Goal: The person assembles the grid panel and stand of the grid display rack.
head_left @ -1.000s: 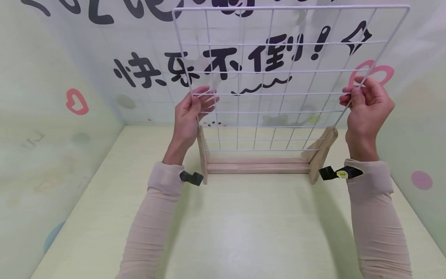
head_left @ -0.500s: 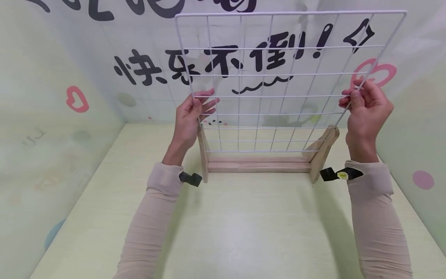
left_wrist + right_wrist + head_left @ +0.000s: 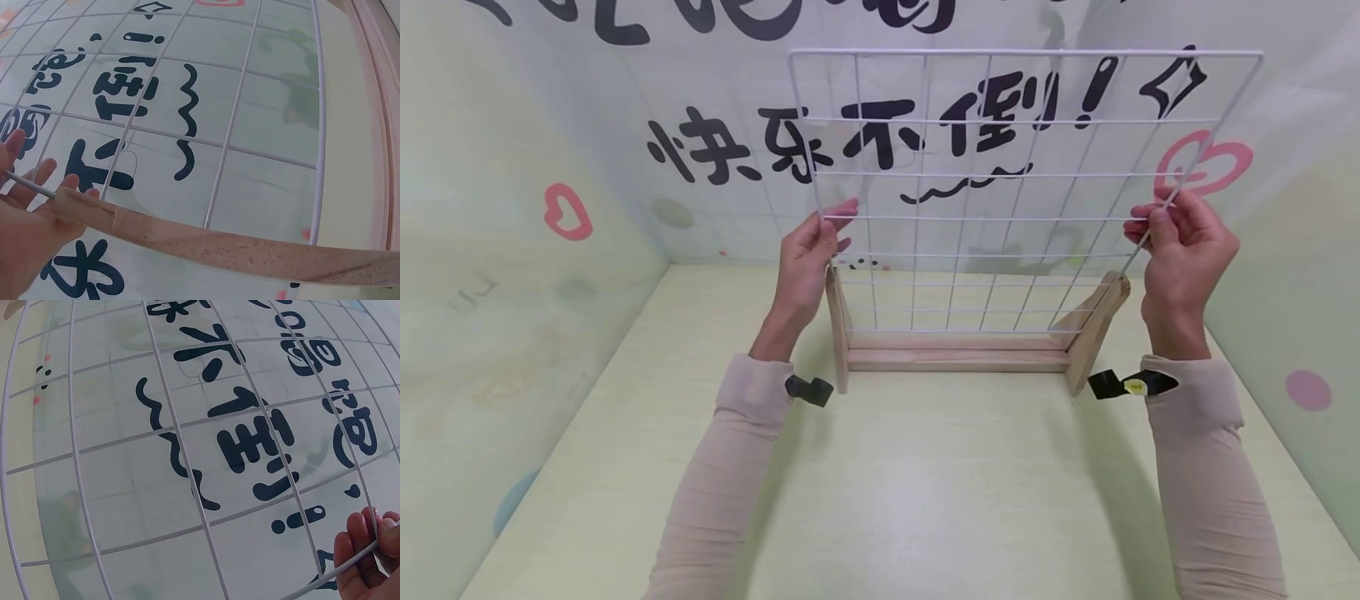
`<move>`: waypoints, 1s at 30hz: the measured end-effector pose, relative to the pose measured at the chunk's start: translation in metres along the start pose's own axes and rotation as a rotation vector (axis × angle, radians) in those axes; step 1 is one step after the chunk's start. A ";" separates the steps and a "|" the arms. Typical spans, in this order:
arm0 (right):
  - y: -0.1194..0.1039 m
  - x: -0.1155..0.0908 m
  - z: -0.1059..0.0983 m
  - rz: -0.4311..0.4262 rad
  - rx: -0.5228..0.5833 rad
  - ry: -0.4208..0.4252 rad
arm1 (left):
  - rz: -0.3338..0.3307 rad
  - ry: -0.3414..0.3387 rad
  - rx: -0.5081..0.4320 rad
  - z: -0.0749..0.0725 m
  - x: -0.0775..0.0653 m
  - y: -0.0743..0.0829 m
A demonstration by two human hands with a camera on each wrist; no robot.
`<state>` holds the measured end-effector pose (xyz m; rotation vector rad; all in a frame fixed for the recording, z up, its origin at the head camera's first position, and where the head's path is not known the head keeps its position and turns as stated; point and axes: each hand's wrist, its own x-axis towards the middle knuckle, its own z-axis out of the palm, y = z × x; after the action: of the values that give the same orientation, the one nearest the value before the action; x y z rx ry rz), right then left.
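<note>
A white wire grid panel [image 3: 990, 219] stands upright between the two side pieces of a wooden stand [image 3: 958, 360]. Its lower wire shows a little above the stand's crossbar in the head view. My left hand [image 3: 805, 267] pinches the panel's left edge wire between thumb and fingers, just above the stand's left side piece [image 3: 187, 232]. On the opposite edge, my right hand [image 3: 1187, 250] grips the right edge wire, thumb in front and fingers curled behind. In the right wrist view the fingers [image 3: 353, 556] wrap that wire.
A pale table [image 3: 910, 483] carries the stand near its back edge. Behind it hangs a backdrop [image 3: 730, 233] with large black characters and pink hearts, and similar printed sheets close in both sides. Dark cameras are strapped at both wrists.
The grid panel has come down between the stand's side pieces, its top wire lower in the head view. Both hands have lowered slightly with it, keeping their hold; the stand stays put.
</note>
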<state>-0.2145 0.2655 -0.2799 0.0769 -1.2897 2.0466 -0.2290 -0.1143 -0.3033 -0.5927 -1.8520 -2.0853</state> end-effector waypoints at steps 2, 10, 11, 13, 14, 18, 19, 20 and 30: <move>0.001 -0.001 -0.001 -0.007 -0.014 -0.008 | -0.014 0.015 0.008 0.000 -0.001 -0.001; 0.005 -0.004 -0.007 -0.001 -0.064 -0.033 | -0.034 0.013 0.031 -0.004 -0.005 -0.007; 0.006 -0.005 -0.007 0.000 -0.068 -0.035 | -0.034 0.012 0.038 -0.005 -0.006 -0.008; 0.007 -0.005 -0.008 -0.001 -0.081 -0.040 | -0.035 0.011 0.048 -0.005 -0.006 -0.010; 0.007 -0.006 -0.009 -0.005 -0.088 -0.042 | -0.038 0.011 0.052 -0.006 -0.006 -0.010; 0.008 -0.008 -0.011 -0.005 -0.107 -0.043 | -0.051 0.010 0.069 -0.007 -0.008 -0.013; 0.009 -0.009 -0.011 -0.005 -0.111 -0.043 | -0.054 0.009 0.072 -0.007 -0.009 -0.014; 0.009 -0.009 -0.012 -0.005 -0.117 -0.042 | -0.056 0.010 0.077 -0.007 -0.009 -0.014; 0.014 -0.013 -0.014 -0.016 -0.148 -0.048 | -0.033 0.016 0.124 -0.007 -0.010 -0.021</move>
<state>-0.2085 0.2664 -0.3033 0.0685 -1.4613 1.9398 -0.2306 -0.1185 -0.3272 -0.5166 -1.9769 -1.9714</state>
